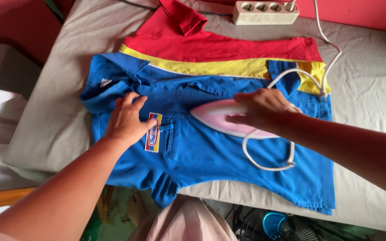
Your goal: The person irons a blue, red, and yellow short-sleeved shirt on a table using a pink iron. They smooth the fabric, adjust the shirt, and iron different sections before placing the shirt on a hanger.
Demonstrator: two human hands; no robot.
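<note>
A blue shirt with red and yellow bands across its upper part lies flat on a grey padded surface. My left hand presses flat on the shirt beside a striped chest badge and a pocket. My right hand grips the handle of a pink and white iron, whose tip points left on the shirt's middle. The iron's white cord loops under my right forearm and runs up to the right.
A white power strip sits at the far edge with the cord plugged in. Red wall behind. A blue-centred fan and pink cloth lie below the near edge. A wooden edge shows at left.
</note>
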